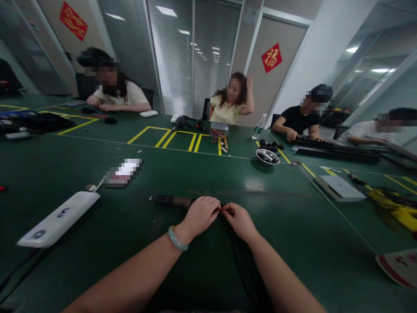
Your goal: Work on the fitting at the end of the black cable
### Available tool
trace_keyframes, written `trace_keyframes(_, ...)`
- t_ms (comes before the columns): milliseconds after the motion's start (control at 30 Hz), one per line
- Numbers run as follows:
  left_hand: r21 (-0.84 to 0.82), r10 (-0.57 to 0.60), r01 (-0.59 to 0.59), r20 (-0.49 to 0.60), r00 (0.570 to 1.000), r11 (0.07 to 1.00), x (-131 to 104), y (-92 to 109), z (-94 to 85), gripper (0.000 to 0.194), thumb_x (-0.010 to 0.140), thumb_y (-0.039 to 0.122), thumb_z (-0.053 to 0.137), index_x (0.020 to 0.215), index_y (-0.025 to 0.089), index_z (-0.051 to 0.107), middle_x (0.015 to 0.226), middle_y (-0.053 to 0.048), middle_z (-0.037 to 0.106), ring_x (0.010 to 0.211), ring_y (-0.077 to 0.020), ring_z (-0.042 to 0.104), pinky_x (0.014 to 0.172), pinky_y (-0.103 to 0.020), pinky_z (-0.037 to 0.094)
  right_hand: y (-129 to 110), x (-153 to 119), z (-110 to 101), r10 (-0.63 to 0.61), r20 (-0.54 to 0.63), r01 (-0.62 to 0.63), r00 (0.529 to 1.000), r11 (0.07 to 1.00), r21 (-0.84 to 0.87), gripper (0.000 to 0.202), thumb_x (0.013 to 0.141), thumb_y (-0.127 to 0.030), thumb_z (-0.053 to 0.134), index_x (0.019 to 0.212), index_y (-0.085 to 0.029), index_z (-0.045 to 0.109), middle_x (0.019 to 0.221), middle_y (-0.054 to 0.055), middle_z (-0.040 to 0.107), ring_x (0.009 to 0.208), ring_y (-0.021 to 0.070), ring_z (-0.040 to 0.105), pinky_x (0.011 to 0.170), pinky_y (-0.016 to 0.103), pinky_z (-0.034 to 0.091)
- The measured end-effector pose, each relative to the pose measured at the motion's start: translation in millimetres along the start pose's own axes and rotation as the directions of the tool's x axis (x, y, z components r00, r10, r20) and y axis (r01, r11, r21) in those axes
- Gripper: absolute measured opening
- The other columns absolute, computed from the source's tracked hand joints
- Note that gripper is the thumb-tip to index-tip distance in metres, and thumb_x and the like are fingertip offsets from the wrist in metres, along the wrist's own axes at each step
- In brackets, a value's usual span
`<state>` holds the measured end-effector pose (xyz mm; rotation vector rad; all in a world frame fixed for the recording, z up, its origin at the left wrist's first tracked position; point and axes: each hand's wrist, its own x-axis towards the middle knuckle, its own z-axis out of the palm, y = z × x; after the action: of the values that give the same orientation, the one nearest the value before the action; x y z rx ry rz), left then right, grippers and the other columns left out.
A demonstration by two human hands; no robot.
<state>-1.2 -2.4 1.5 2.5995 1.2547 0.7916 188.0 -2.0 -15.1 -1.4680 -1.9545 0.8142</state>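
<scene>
A dark, rod-shaped tool (180,201) with a small metal tip lies sideways on the green tabletop, tip to the left. My left hand (203,213), with a pale green bangle on its wrist, is closed over the tool's right part and hides it. Close beside it, my right hand (239,221) pinches at the tool's right end with thumb and forefinger. Exactly what the right fingertips grip is too small to make out. A black cord (237,256) runs from under my right hand down toward the near table edge.
On the left are a white power bank (61,219) marked 3 and a phone (124,173). Beyond stand a metal bowl (267,157) of small parts, a water bottle (259,127) and a grey box with wires (219,128). A silver flat box (340,188) lies right. Several people sit opposite.
</scene>
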Motion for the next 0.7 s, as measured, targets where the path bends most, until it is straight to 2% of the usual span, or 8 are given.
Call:
trace_keyframes(167,0.022,0.011,-0.009,-0.061,0.998,1.000,0.2,0.6,-2.7,0.012,0.087,0.018,0.054,0.098,0.020,0.058,0.115,-0.003,0.062,0.115,-0.0197,0.053,0.112,-0.047,0.025,-3.1,0.9,-1.5,0.023,0.003,-0.023,1.000,1.000,-0.011,0.016,0.085,-0.028,0.053,0.087,-0.021,0.066,0.083,0.002,0.068,0.075,0.0161,0.061,0.068,0.025,0.044)
trace_keyframes(467,0.005,-0.025,0.025,-0.052,0.998,1.000,-0.2,-0.2,-3.0,0.016,0.082,0.012,0.055,0.094,0.022,0.059,0.118,-0.001,0.062,0.120,-0.0175,0.051,0.115,-0.045,0.021,-4.8,3.3,-2.4,0.065,0.023,-0.065,0.998,0.998,-0.004,0.018,0.085,-0.030,0.051,0.085,-0.020,0.066,0.081,0.002,0.068,0.073,0.0163,0.062,0.065,0.025,0.043)
trace_keyframes(700,-0.044,-0.035,0.033,-0.028,0.999,0.998,1.5,0.5,-7.7,0.012,0.084,0.016,0.055,0.094,0.022,0.060,0.119,-0.001,0.062,0.121,-0.0174,0.050,0.116,-0.044,0.021,-3.2,5.4,-2.7,0.066,0.055,-0.068,0.996,0.997,0.031,0.019,0.086,-0.031,0.050,0.085,-0.020,0.065,0.081,0.002,0.067,0.073,0.0168,0.061,0.065,0.025,0.042)
